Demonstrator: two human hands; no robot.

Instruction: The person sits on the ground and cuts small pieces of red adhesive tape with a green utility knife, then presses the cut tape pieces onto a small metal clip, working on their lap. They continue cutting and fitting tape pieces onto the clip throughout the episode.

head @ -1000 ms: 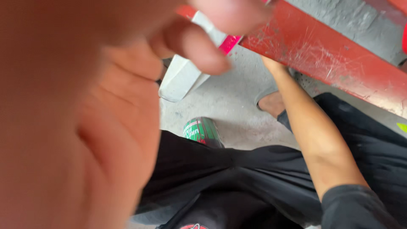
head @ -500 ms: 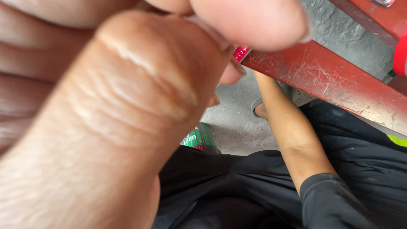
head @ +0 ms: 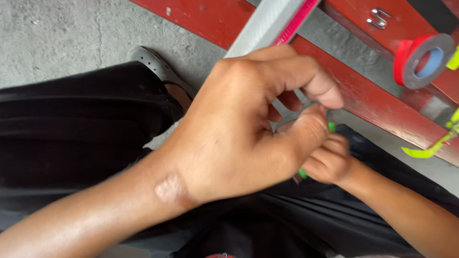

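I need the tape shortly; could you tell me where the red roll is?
In the head view, the red tape roll sits at the upper right on the red beam, beyond both hands.

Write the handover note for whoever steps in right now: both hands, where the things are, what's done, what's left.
Left hand: fingers curled, thumb meeting fingertips above the lap; what it pinches is hidden.
Right hand: closed on a small green-tipped thing, mostly hidden.
Grey strip with pink edge runs from behind the left hand across the red beam.
Red tape roll sits on the beam, yellow-green tape pieces stuck at its right end.
Done and left: cannot tell from this view.
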